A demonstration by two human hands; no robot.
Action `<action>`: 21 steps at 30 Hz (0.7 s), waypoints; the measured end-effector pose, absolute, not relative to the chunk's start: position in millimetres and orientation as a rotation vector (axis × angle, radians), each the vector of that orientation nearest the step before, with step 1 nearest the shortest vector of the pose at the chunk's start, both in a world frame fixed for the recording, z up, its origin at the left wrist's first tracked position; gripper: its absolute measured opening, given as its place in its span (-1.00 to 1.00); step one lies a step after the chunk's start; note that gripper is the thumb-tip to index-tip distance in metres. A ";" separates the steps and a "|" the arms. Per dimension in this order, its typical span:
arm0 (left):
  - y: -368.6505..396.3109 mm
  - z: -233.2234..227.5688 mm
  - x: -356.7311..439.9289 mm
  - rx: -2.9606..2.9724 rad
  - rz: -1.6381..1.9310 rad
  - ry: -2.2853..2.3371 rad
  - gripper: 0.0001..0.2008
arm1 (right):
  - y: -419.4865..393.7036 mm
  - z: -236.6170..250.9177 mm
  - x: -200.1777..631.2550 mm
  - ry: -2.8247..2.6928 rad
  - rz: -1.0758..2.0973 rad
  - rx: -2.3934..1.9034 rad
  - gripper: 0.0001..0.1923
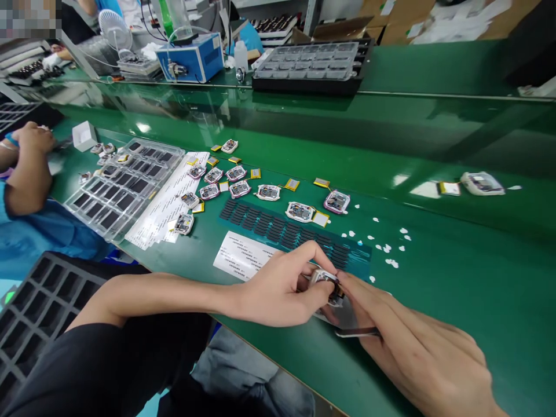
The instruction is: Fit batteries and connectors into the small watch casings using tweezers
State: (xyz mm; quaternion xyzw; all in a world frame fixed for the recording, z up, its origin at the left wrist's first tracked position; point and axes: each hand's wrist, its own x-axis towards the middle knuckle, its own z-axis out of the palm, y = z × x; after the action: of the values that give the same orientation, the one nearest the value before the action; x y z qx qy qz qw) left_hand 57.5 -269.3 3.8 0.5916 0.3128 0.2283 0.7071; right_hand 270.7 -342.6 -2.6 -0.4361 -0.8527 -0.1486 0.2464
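Note:
My left hand pinches a small white-rimmed electronic casing with a circuit board inside, between thumb and index finger. The fingers of my right hand are pressed together, their tips touching the casing's right side. Under that hand a thin grey, dark-edged piece sticks out; its kind is unclear. Just beyond my hands lies a teal sheet with rows of black adhesive pieces. A white printed sheet lies partly beneath my left hand. Nearby is another casing wired to a yellow-edged battery.
Several similar casings with batteries lie farther back. A clear tray of dark rectangles stands left, near another person's hand. White scraps dot the table at right. A black tray and blue machine occupy the raised shelf.

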 end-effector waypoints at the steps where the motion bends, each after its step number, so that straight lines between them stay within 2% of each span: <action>1: -270.7 3.9 57.5 1.340 0.525 0.699 -0.79 | -342.4 -2.4 269.2 -2.337 -0.424 -1.207 -0.24; 8: -272.8 6.0 57.8 1.428 0.623 0.721 -0.77 | -342.0 5.5 264.2 -2.406 -0.499 -1.215 -0.27; 18: -267.5 5.9 58.5 1.426 0.637 0.688 -0.79 | -338.4 7.1 261.7 -2.305 -0.327 -1.217 -0.15; 21: -267.6 5.1 58.4 1.369 0.629 0.664 -0.81 | -337.6 7.1 259.8 -2.243 -0.300 -1.233 -0.20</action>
State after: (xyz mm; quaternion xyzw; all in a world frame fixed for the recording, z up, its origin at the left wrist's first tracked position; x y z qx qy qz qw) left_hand 58.4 -267.6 5.1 0.6098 0.2956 0.2804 0.6798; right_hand 259.8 -337.6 7.1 -0.4595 -0.8360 -0.1118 0.2785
